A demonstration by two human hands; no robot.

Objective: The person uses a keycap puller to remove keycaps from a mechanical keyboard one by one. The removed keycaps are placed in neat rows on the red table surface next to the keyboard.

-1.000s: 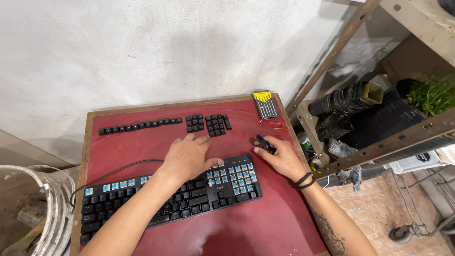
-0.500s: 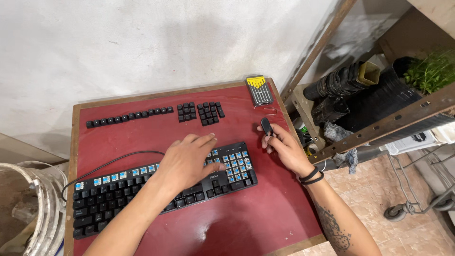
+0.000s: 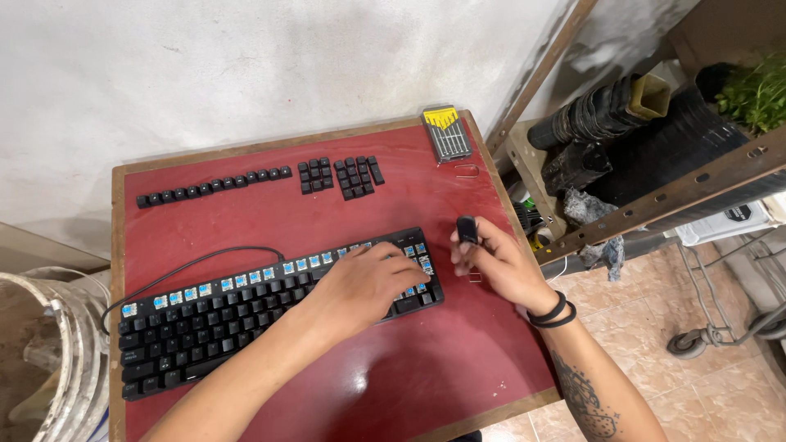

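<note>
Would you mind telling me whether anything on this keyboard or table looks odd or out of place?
Yes: the keyboard has bare blue switches along its top row and right end, where caps are missing. The removed keycaps lie in neat rows at the table's far side. Nothing looks spilled.

A black keyboard (image 3: 246, 315) lies slanted across the red table, its top row and right end stripped to blue switches. A small black keycap (image 3: 467, 230) is pinched upright just beyond its right end.

Red table (image 3: 270, 217) (keyboard (image 3: 246, 307), loose keycaps (image 3: 340, 176))
</note>
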